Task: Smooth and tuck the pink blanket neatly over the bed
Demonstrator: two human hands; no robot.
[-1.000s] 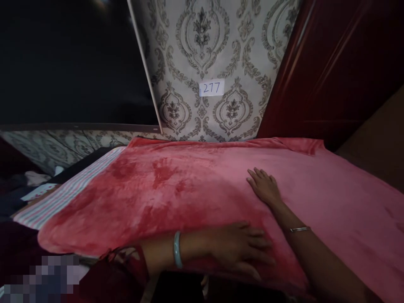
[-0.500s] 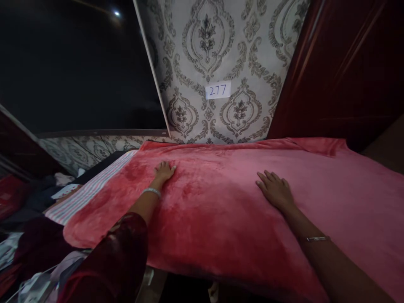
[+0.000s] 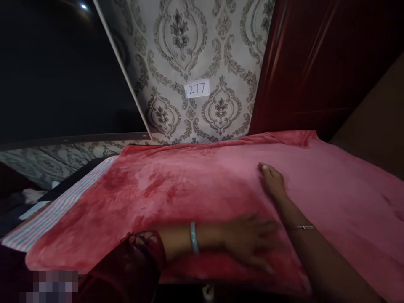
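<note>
Nearest us, our left hand point(image 3: 249, 242) lies flat, fingers spread, palm down on the red fleece blanket point(image 3: 195, 198), gripping nothing; forearm runs left-right w/ a pale bangle point(image 3: 193, 237). Blanket's long axis runs left-right across the bed. Farther back, our right hand point(image 3: 273, 182) rests open on it, fingers pointing away.

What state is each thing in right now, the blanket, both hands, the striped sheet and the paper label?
Blanket: spread flat, plush, with hand marks.
Left hand: open, flat on blanket, blurred.
Right hand: open, palm down on blanket.
Striped sheet: partly covered by blanket.
Label: stuck on wallpaper, reads 277.
</note>
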